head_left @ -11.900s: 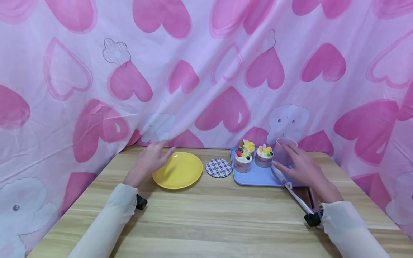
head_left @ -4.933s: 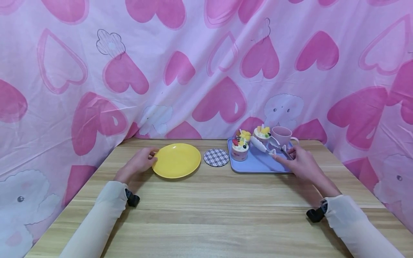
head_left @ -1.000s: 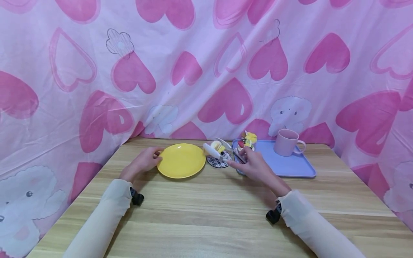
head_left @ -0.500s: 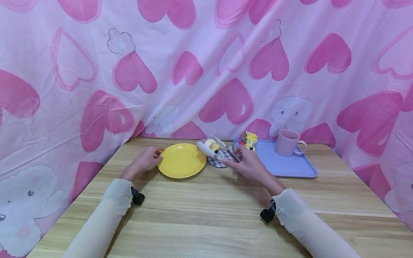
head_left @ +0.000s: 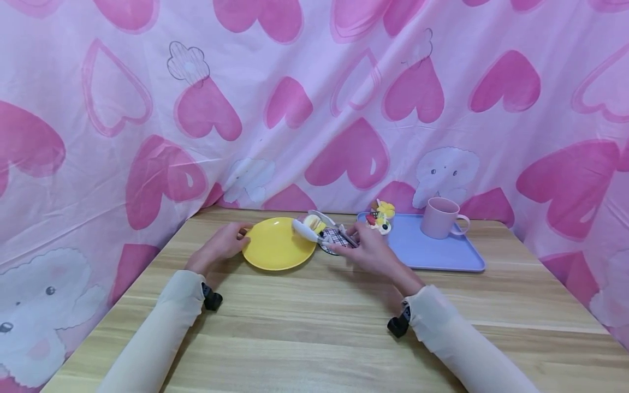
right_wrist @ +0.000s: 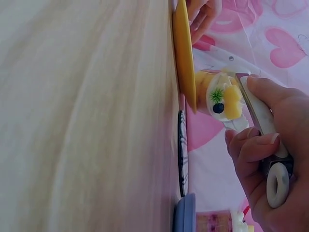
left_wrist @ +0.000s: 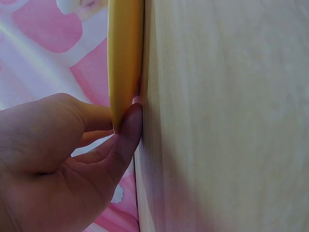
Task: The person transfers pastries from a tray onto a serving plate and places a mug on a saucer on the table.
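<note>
At the left of the yellow plate (head_left: 275,254), my left hand (head_left: 223,243) pinches its rim; in the left wrist view the thumb (left_wrist: 128,128) lies at the rim's underside. My right hand (head_left: 373,251) grips a pair of tongs (right_wrist: 260,113) with pale heads. Between those heads sits a dessert cup (right_wrist: 224,101) topped with cream, yellow fruit, a dark berry and a green sprig. The cup is over the plate's right edge; whether it touches the plate, I cannot tell. Part of the cup is hidden by the tongs in the head view.
A round checked coaster (head_left: 334,243) lies under the tongs, right of the plate. Farther right is a blue tray (head_left: 437,256) bearing a pink mug (head_left: 439,218) and two more dessert cups, the nearer one (head_left: 379,222) partly behind my right hand. A heart-print curtain (head_left: 295,164) hangs behind the wooden table.
My right hand took up the tongs, lifted a dessert cup from the tray with them and carried it left to the plate's edge. My left hand came to the plate's rim and stays there.
</note>
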`<state>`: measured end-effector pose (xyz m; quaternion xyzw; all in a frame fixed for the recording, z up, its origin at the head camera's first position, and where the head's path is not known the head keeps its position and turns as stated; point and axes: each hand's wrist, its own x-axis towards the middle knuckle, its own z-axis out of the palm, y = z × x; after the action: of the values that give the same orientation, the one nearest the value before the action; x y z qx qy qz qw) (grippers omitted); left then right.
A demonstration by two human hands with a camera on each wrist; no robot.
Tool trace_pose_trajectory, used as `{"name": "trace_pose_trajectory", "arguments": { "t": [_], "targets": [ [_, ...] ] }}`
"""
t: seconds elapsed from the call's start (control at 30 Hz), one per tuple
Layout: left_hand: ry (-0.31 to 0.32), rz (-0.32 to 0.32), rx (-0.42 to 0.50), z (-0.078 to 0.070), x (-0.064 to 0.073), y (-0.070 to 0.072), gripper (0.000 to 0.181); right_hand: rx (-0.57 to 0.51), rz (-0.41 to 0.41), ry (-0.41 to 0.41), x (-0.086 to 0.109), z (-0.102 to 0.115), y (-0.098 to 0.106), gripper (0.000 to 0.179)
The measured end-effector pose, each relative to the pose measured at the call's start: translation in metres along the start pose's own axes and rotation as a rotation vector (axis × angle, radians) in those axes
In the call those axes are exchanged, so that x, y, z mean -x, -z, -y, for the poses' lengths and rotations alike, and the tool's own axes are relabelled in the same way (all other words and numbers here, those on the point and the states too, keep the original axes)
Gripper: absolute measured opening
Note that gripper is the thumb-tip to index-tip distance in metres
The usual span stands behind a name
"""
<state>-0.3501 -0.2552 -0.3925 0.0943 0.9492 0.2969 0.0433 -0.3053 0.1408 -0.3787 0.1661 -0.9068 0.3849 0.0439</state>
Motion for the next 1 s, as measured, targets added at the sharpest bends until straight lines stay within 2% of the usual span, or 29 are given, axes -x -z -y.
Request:
{"name": "trace_pose_trajectory", "arguments": {
  "t": [0.33, 0.57, 0.73, 1.0],
  "targets": [
    [0.015, 0.006, 0.007, -0.001, 0.0, 0.0, 0.051, 0.026, 0.032, -0.037, -0.01, 0.009, -0.003, 0.071],
    [0.013, 0.003, 0.005, -0.001, 0.0, 0.001, 0.051, 0.03, 0.03, -0.045, -0.019, 0.018, -0.006, 0.063],
    [0.005, 0.006, 0.003, -0.001, 0.0, 0.001, 0.051, 0.018, 0.026, -0.027, -0.023, 0.021, -0.011, 0.061],
    [0.004, 0.007, -0.006, 0.0, 0.001, 0.002, 0.052, 0.06, 0.008, -0.008, -0.03, 0.029, -0.013, 0.06]
  ]
}}
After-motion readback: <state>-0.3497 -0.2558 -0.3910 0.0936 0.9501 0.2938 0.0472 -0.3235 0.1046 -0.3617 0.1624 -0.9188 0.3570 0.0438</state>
